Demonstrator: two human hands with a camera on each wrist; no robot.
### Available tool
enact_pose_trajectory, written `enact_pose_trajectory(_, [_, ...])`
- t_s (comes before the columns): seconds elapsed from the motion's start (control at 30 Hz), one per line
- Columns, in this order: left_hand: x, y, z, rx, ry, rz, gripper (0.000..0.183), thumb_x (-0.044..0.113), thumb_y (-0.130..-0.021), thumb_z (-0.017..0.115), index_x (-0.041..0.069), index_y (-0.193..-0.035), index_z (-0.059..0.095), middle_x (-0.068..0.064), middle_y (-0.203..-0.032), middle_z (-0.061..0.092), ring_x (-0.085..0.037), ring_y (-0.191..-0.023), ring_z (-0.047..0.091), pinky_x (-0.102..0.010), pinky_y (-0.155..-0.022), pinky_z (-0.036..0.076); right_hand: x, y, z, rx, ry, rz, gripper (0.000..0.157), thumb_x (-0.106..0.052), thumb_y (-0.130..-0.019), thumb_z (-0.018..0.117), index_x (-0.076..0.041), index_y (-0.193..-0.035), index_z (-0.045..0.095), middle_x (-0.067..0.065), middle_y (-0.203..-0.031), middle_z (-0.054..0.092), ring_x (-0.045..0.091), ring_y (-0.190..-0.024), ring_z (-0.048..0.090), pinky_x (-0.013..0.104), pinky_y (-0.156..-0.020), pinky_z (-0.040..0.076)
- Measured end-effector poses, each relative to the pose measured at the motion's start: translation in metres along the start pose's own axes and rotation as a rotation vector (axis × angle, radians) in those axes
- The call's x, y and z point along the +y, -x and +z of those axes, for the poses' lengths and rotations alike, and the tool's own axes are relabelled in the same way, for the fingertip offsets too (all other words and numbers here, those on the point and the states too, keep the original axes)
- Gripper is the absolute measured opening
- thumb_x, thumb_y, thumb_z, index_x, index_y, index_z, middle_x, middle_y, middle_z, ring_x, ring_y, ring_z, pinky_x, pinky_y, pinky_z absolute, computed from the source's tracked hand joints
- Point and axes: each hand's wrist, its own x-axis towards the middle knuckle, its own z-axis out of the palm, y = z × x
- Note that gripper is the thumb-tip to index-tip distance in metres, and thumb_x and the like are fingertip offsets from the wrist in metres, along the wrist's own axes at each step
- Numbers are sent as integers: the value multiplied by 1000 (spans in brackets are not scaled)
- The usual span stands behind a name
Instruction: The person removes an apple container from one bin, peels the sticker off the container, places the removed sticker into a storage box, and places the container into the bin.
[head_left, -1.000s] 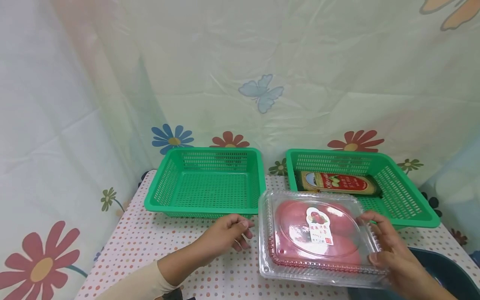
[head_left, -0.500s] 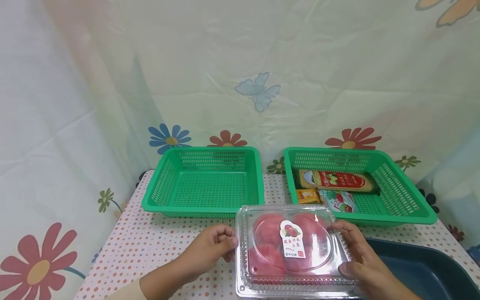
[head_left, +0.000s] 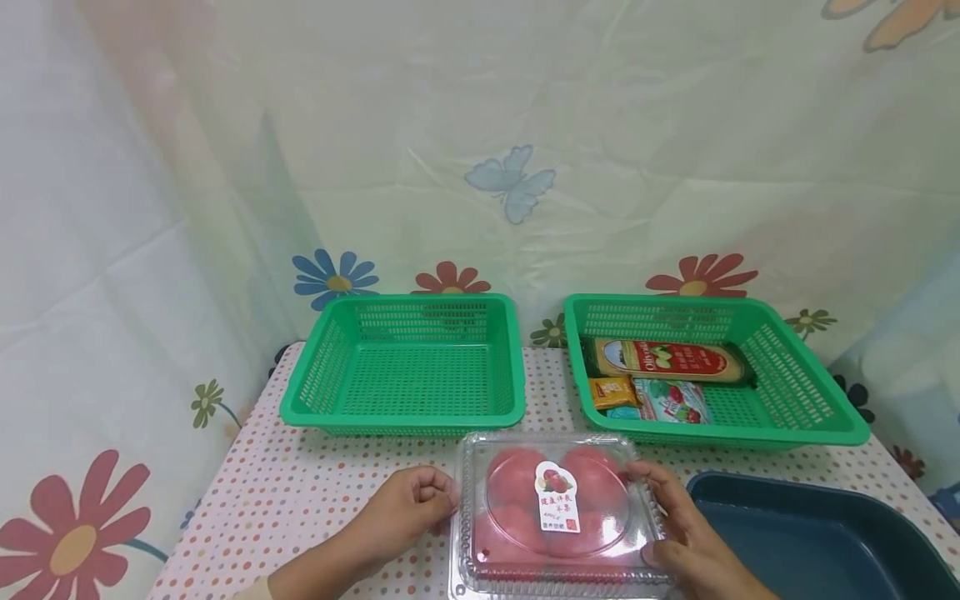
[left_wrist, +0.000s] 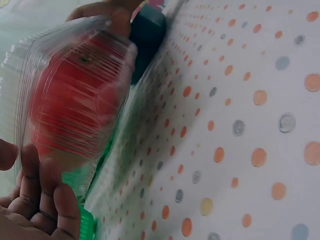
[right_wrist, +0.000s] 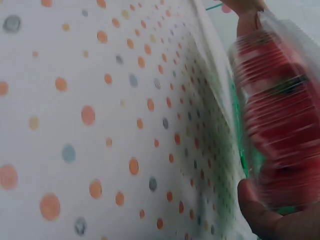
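A clear plastic box of red apples (head_left: 517,525) with a white label on its lid is held between both hands at the table's front, in the head view. My left hand (head_left: 412,510) pinches the box's left rim; in the left wrist view its thumb and fingertips (left_wrist: 31,155) meet at the flange. The right hand (head_left: 678,533) grips the opposite side, fingers at the far corner and thumb nearer. From the right wrist view the box (right_wrist: 280,115) appears raised off the dotted tablecloth (right_wrist: 115,125). Part of the right palm is hidden behind the box.
An empty green basket (head_left: 405,421) stands at the back left. Another green basket (head_left: 795,367) at the back right holds a pasta packet (head_left: 667,360), an orange packet (head_left: 613,392) and a colourful packet (head_left: 671,402). A dark blue tub (head_left: 817,533) sits at front right.
The apple box has moved left and toward the person, away from the right basket. My left hand, apart from it at first, has taken hold of its left rim.
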Motion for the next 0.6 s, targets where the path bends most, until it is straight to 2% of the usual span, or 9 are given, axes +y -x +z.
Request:
enact_pose_trajectory(0.17, [-7,2,-2,12,-6,3,15,11,-96,66,-2,-102,65,-5,-82,66,-17,-78,61,-26,-69,55,4,-1,9,-63,-61,-61,79,10,-90,48,-24,-157,22,-4,-150,24,21,-122,49,49,-89,57])
enact_pose_trajectory(0.37, [-15,4,-5,12,-30,-29,14,11,-95,66,1,-103,64,-3,-80,64,-15,-75,59,-23,-64,53,11,-2,19,-49,-43,-104,85,14,-87,46,-22,-160,20,-9,-153,26,15,-126,48,48,-90,57])
enact_pose_trajectory(0.47, [-19,5,-6,9,-39,-42,18,10,-93,68,1,-107,63,-3,-83,64,-14,-75,57,-21,-61,50,14,-3,23,-26,-53,-75,87,14,-86,47,-23,-161,19,-9,-153,25,15,-126,48,49,-91,56])
enact_pose_trajectory(0.6, [-24,4,-7,9,-38,-54,24,9,-91,70,-1,-111,61,-4,-90,65,-16,-79,59,-21,-64,52,14,-5,27,20,-53,9,89,12,-86,49,-26,-161,19,-5,-155,22,13,-126,46,45,-93,55])
